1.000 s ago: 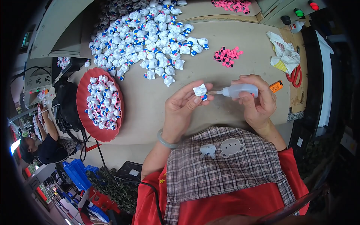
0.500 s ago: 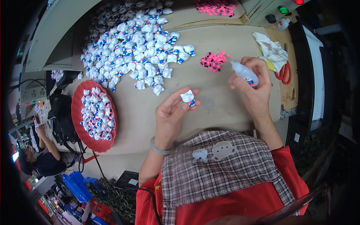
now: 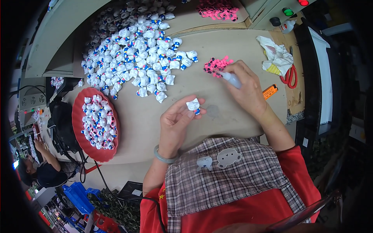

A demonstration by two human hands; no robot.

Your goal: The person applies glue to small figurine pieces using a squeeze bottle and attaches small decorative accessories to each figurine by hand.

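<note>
My left hand (image 3: 174,123) pinches a small white cat-headed figurine (image 3: 192,105) with a blue lower part between thumb and fingers. In my right hand (image 3: 249,91) is a translucent squeeze bottle (image 3: 232,80), tilted so its thin nozzle reaches the near edge of a small pile of pink and black pieces (image 3: 217,64). I cannot tell whether the tip touches a piece. To the left of that pile spreads a large heap of similar white and blue figurines (image 3: 136,52).
A red scalloped tray (image 3: 78,128) of figurines stands at the left. More pink pieces (image 3: 217,9) lie on the far shelf. At the right are an orange-handled cutter (image 3: 270,91), red-handled scissors (image 3: 289,77) and a crumpled white cloth (image 3: 278,56). Another person (image 3: 48,173) sits far left.
My right hand has moved left with the bottle, tipping its nozzle down to the pink pile. The orange cutter has come into sight. My left hand still holds the figurine.
</note>
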